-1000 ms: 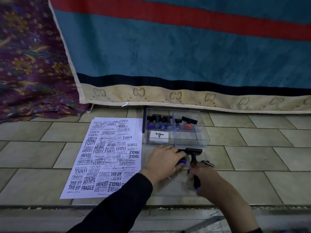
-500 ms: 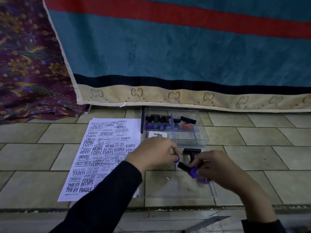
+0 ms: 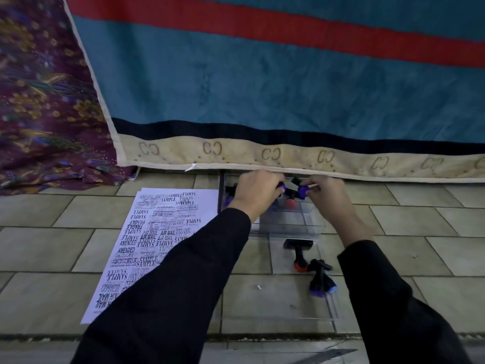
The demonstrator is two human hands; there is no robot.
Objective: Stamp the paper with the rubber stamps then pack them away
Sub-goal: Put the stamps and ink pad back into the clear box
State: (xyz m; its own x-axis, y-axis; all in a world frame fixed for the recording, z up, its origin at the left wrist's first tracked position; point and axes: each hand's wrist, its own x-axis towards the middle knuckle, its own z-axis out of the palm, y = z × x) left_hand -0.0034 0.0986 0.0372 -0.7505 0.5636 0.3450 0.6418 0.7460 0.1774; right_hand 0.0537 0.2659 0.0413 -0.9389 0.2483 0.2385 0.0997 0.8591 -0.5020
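Note:
A clear plastic box [image 3: 313,224] stands on the tiled floor beside a white paper [image 3: 154,232] covered with black stamp prints. Over the box's far end, my left hand [image 3: 256,191] grips a black stamp with a purple knob [image 3: 281,186]. My right hand [image 3: 326,194] pinches a second purple-knobbed stamp [image 3: 303,191] close beside it. A red-knobbed stamp [image 3: 290,204] lies inside the box between my hands. Nearer me, on the box's clear lid [image 3: 333,310], lie an orange-knobbed stamp [image 3: 299,254] and two blue- and purple-knobbed stamps [image 3: 321,281].
A teal, red and cream blanket [image 3: 262,88] hangs down to the floor right behind the box. A purple patterned cloth [image 3: 44,101] lies at the left. A step edge [image 3: 236,337] runs across the floor close to me.
Both hands have lifted stamps off the lid and carried them forward to the far end of the box. Other stamps stay on the lid.

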